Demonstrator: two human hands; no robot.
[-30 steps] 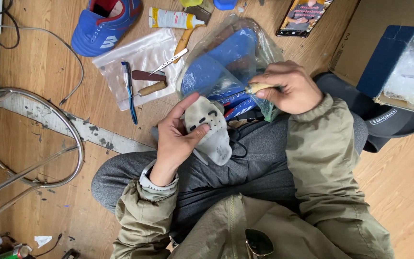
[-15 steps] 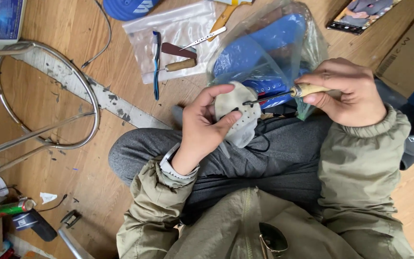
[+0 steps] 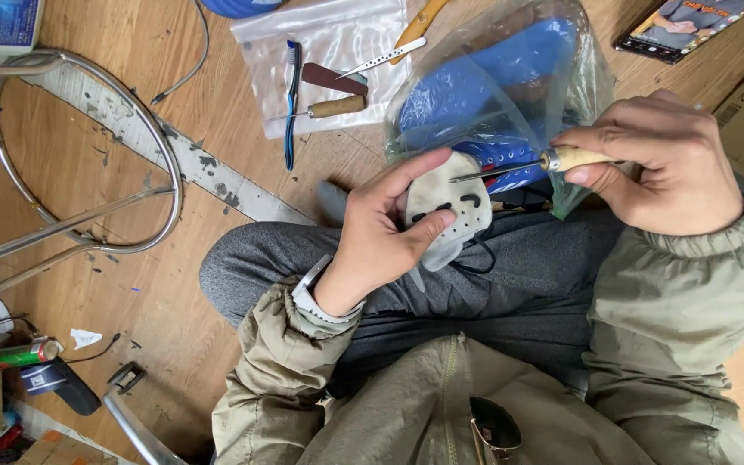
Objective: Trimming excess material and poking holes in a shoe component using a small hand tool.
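Grey, soft leather-like piece (image 3: 445, 211) with dark slots sits above the lap, pinched between the left hand's (image 3: 381, 241) thumb and fingers (image 3: 432, 226). It looks limp and light, best held near the edge beside the slots. Right hand (image 3: 660, 164) fingers are clenched round a wooden-handled awl (image 3: 527, 164), its thin steel tip touching the piece just beyond the left thumb. Behind them lies a crinkly clear bag of blue shoe parts (image 3: 492, 86) on the wooden floor (image 3: 131, 284).

Left hand (image 3: 372, 245) holds grey piece (image 3: 449, 211); right hand (image 3: 660, 164) grips awl (image 3: 527, 164).
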